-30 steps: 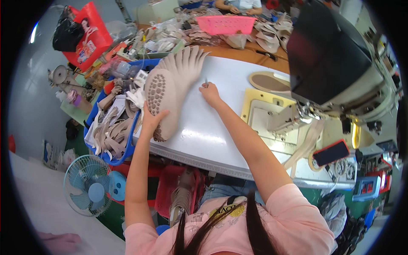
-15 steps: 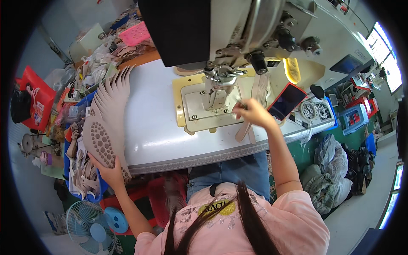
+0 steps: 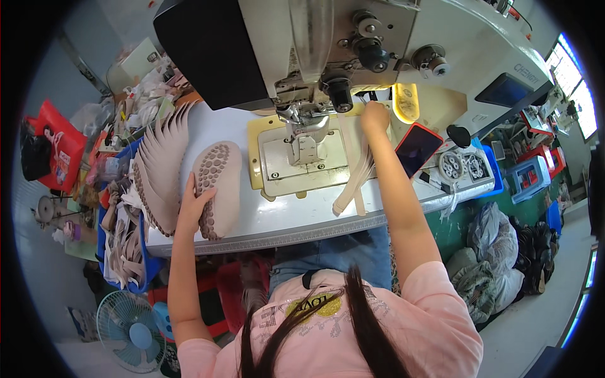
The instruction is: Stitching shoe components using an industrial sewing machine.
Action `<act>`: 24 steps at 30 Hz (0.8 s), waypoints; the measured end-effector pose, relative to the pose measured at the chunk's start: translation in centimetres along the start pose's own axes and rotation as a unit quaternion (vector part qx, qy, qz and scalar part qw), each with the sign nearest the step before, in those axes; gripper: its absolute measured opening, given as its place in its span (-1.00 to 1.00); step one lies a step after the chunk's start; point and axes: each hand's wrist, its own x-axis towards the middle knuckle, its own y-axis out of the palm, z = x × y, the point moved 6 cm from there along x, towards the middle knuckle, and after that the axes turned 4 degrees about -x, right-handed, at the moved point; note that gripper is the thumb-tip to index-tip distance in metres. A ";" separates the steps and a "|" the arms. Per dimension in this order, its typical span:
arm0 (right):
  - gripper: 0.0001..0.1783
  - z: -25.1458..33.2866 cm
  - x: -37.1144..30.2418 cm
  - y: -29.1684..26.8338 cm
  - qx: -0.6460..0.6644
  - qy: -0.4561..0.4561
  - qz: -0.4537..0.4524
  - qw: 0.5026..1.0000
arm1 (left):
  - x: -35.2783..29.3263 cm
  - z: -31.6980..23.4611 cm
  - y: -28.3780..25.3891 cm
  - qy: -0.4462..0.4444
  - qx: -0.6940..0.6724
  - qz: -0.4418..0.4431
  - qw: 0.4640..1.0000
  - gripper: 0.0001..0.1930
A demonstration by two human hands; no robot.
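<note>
My left hand (image 3: 194, 211) grips a beige sole-shaped piece (image 3: 230, 176) with brown round studs along one side, thumb across its studded face. It is over the near left of the white table. Beside it, a stack of similar beige pieces (image 3: 161, 170) fans out into pointed tips. My right hand (image 3: 374, 117) reaches behind the sewing machine's needle area, next to a yellow tray (image 3: 406, 104). Its fingers look closed around a small dark, metallic thing that I cannot make out. Beige strips (image 3: 353, 186) lie beneath my right forearm. The sewing machine's presser foot (image 3: 307, 150) stands over the metal plate.
A red-edged phone (image 3: 418, 150) and a tray with bobbins (image 3: 450, 165) lie right of my right forearm. At the table's left hangs a blue bin (image 3: 151, 268) of beige scraps. A fan (image 3: 142, 335) stands at lower left; plastic-wrapped bundles (image 3: 491, 252) lie on the floor at right.
My left hand has brought one studded piece rightward from the stack onto the table. My right hand has moved from beside the needle to farther back near the yellow tray.
</note>
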 end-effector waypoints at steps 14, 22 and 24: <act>-0.76 0.4 -0.6 0.1 0.361 -0.009 0.153 0.920 | 5.6 1.9 1.6 0.007 0.278 0.136 0.951 -0.34; -0.78 0.9 -1.0 -1.3 0.135 0.092 0.103 0.981 | 7.5 2.1 2.2 0.032 0.345 0.144 0.927 -0.07; -0.79 0.6 -0.6 -0.7 0.135 0.118 0.132 0.975 | 7.8 2.2 2.4 -0.003 0.349 0.162 0.923 -0.03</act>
